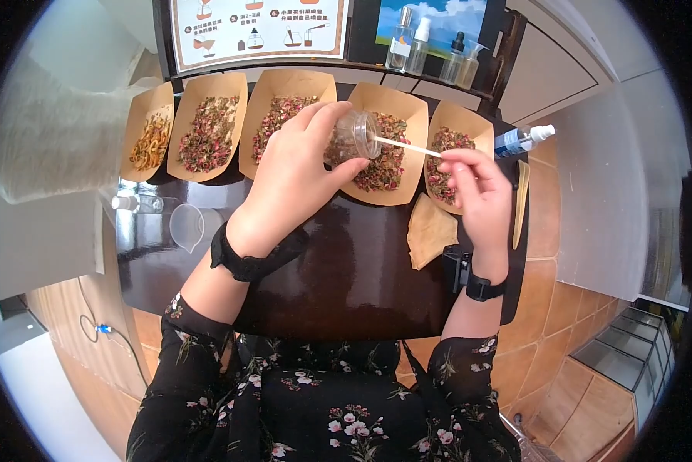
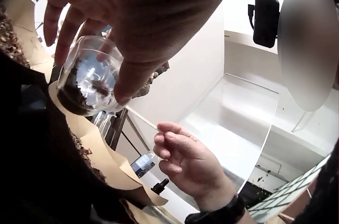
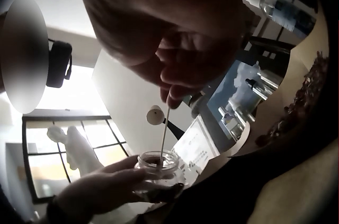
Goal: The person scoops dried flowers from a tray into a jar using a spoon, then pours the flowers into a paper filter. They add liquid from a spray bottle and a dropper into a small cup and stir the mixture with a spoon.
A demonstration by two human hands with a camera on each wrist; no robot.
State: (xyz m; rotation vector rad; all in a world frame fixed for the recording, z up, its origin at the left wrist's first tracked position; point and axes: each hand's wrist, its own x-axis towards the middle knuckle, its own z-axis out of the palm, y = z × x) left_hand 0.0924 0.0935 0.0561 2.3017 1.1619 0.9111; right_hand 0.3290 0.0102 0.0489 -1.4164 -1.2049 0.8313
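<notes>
A clear jar (image 1: 354, 137) with dark dried bits inside is gripped by the left hand (image 1: 292, 165), tilted with its mouth toward the right, above the paper trays. Between thumb and fingers the right hand (image 1: 480, 196) pinches a thin pale stick (image 1: 411, 146), whose far end is at the jar's mouth. In the left wrist view, the left hand's (image 2: 132, 23) fingers and thumb span the jar (image 2: 90, 78). The right wrist view has the stick (image 3: 165, 134) reaching into the jar (image 3: 159, 173); the right hand (image 3: 175, 38) is above it.
Paper trays (image 1: 326, 81) of dried petals line the table's back. Small bottles (image 1: 417, 48) stand behind; a blue-liquid bottle (image 1: 515, 142) is at right. A plastic cup (image 1: 195, 227) and clear bottle (image 1: 139, 203) are at left. Brown filter paper (image 1: 432, 231) lies near the right hand.
</notes>
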